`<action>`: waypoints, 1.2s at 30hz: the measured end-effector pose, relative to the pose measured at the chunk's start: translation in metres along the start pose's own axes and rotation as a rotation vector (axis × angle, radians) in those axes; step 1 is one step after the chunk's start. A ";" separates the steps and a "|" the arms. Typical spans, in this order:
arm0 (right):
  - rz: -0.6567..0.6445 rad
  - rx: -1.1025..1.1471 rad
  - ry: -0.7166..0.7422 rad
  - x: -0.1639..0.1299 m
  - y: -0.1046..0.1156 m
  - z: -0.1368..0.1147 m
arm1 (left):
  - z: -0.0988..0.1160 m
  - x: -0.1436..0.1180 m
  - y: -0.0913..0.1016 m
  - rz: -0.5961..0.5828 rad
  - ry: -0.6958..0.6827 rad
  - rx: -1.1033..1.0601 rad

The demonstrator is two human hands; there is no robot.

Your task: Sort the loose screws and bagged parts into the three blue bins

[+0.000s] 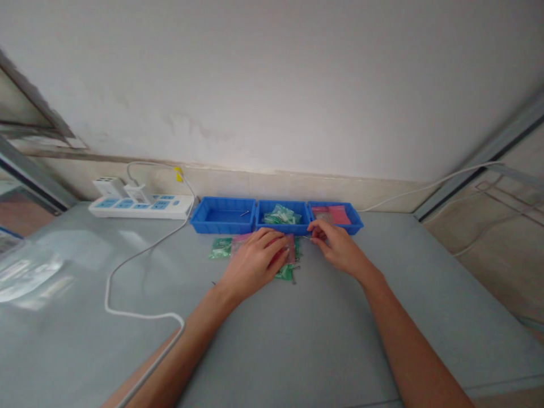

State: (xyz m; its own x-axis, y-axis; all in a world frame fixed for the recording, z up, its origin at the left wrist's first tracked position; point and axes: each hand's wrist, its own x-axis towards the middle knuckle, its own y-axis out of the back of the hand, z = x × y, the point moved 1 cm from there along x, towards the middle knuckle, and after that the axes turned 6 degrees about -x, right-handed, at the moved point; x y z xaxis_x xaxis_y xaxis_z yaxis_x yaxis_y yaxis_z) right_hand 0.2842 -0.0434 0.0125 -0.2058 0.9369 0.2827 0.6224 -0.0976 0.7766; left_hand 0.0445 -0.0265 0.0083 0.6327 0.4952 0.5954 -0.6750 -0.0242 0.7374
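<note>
My left hand [260, 254] lies over a pink plastic bag [291, 243], its fingers curved down onto it. Under and beside that bag are small green bags [221, 247], and several thin metal pieces [296, 267] stick out at the pile's right side. My right hand [330, 242] is closed in a pinch on a thin metal pin [304, 237], just right of the pile and in front of the bins. The pin's exact shape is too small to make out.
Three blue bins stand along the wall: the left bin [223, 228] holds a small metal piece, the middle bin [283, 228] green packets, the right bin [355, 226] pink bags. A power strip [170, 214] and a white cable [127, 310] lie left; clear plastic [29, 269] sits far left.
</note>
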 end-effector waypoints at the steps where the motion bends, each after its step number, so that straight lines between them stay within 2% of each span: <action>1: 0.033 0.110 -0.012 0.001 0.000 -0.003 | 0.000 0.000 0.000 0.004 0.010 -0.003; 4: 0.115 0.446 -0.051 0.003 -0.006 -0.014 | 0.000 0.001 0.001 0.029 0.014 0.003; 7: 0.156 0.631 -0.073 0.006 -0.014 -0.022 | -0.001 0.001 0.002 0.065 0.005 0.019; 16: 0.072 0.785 -0.096 0.005 -0.030 -0.037 | 0.001 0.002 0.007 0.050 -0.047 0.064; 20: 0.127 0.764 -0.107 0.004 -0.036 -0.035 | -0.010 0.000 0.017 0.048 0.020 0.108; 24: 0.109 0.610 -0.114 0.002 -0.039 -0.032 | -0.034 -0.006 0.034 0.201 0.166 0.218; 27: 0.069 0.538 -0.118 0.000 -0.040 -0.032 | -0.050 -0.013 0.043 0.266 0.271 0.280; 32: 0.095 0.451 -0.100 -0.001 -0.041 -0.034 | -0.060 -0.021 0.045 0.250 0.380 0.324; 36: 0.127 0.397 -0.080 -0.001 -0.040 -0.033 | -0.060 -0.021 0.040 0.245 0.380 0.335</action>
State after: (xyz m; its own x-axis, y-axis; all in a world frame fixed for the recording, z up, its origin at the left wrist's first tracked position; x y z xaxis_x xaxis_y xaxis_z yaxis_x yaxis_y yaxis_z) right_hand 0.2348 -0.0513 0.0001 -0.0594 0.9504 0.3053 0.8849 -0.0915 0.4568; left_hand -0.0191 0.0138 0.0062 0.2493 0.7167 0.6513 -0.5886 -0.4219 0.6896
